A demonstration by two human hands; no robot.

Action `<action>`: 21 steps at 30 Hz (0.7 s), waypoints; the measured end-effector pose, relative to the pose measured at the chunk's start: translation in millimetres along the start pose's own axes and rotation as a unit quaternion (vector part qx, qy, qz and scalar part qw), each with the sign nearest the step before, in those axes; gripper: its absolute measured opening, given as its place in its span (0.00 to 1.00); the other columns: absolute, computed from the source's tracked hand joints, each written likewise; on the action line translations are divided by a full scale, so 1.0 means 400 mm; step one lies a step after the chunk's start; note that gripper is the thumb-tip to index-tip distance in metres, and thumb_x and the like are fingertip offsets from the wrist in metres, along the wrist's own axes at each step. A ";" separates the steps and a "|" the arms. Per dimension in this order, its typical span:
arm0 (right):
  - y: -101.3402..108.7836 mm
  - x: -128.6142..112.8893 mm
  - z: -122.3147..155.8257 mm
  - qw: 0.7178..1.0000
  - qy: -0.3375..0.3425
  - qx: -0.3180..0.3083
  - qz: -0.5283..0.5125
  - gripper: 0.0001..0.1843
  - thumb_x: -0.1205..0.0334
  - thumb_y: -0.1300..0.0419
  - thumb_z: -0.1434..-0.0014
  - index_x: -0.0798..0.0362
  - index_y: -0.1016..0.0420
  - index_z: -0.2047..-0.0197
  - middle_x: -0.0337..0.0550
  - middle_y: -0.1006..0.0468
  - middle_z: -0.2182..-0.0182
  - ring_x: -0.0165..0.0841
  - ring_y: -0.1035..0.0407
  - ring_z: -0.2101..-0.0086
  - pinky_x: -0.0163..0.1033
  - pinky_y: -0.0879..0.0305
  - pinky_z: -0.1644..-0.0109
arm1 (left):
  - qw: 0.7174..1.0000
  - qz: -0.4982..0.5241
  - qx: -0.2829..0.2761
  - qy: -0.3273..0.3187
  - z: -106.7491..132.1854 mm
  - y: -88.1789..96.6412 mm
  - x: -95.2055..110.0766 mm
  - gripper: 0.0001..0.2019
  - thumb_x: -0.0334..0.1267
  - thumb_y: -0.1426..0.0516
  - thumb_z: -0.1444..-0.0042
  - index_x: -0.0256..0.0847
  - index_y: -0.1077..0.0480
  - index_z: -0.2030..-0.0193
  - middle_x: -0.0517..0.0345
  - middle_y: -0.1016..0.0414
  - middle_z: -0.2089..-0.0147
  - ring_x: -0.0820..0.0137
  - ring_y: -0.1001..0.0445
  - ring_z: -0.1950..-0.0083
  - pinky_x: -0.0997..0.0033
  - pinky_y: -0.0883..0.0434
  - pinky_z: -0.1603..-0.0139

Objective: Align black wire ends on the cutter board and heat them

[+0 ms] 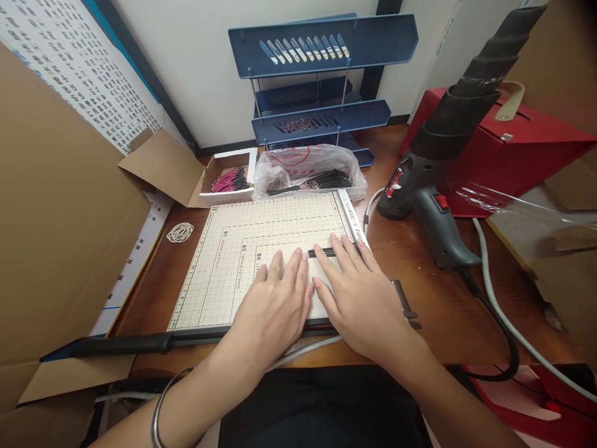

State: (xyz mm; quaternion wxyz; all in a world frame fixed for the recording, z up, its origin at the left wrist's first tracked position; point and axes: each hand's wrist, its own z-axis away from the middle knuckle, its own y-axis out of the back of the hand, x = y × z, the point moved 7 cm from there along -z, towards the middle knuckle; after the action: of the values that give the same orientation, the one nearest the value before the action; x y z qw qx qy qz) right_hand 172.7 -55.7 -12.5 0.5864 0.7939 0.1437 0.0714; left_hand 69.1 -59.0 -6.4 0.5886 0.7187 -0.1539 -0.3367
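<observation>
Both hands lie on a cream paper cutter (pixel 209 274) printed with a grid and paper sizes. A small bundle of thin black strips (pixel 321 252) lies on its board against the ruler edge at the right. My right hand (pixel 359 292) rests flat with fingers spread over these strips, covering part of them. Beside it, my left hand (pixel 277 295) lies palm down on the board, fingers stretched out, its tips just left of the strips. Whatever is under the palms is hidden. The cutter's black handle (pixel 125 344) is down along the near edge, reaching left.
Behind the cutter are a box of pink and black pieces (pixel 231 179) and a plastic bag of black strips (pixel 303 171). Rubber bands (pixel 180 233) lie to the left. A heat gun (pixel 433 186) with a cable stands right, before a red box (pixel 527 143). A blue rack (pixel 321 50) rises behind.
</observation>
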 end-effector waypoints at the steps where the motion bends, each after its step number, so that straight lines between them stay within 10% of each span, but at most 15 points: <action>1: 0.000 -0.001 0.000 1.000 0.000 0.000 0.000 0.29 0.54 0.55 0.27 0.54 0.35 0.28 0.61 0.39 0.30 0.50 0.43 0.30 0.58 0.44 0.28 | 1.000 0.010 0.006 0.005 0.001 0.001 -0.003 0.26 0.36 0.59 0.27 0.21 0.37 0.30 0.32 0.35 0.29 0.37 0.31 0.32 0.41 0.23 0.43; 21: 0.004 0.003 0.002 1.000 -0.001 0.001 -0.008 0.30 0.53 0.56 0.26 0.55 0.35 0.28 0.61 0.39 0.30 0.52 0.42 0.31 0.59 0.43 0.28 | 0.990 0.088 0.075 0.086 -0.008 0.016 -0.035 0.25 0.39 0.56 0.28 0.30 0.32 0.32 0.45 0.32 0.30 0.44 0.31 0.32 0.39 0.29 0.39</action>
State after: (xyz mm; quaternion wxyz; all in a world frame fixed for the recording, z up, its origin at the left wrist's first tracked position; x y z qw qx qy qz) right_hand 174.2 -56.4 -11.3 0.5867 0.7933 0.1492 0.0656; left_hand 62.1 -49.7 4.2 0.5716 0.7706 -0.1902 -0.2078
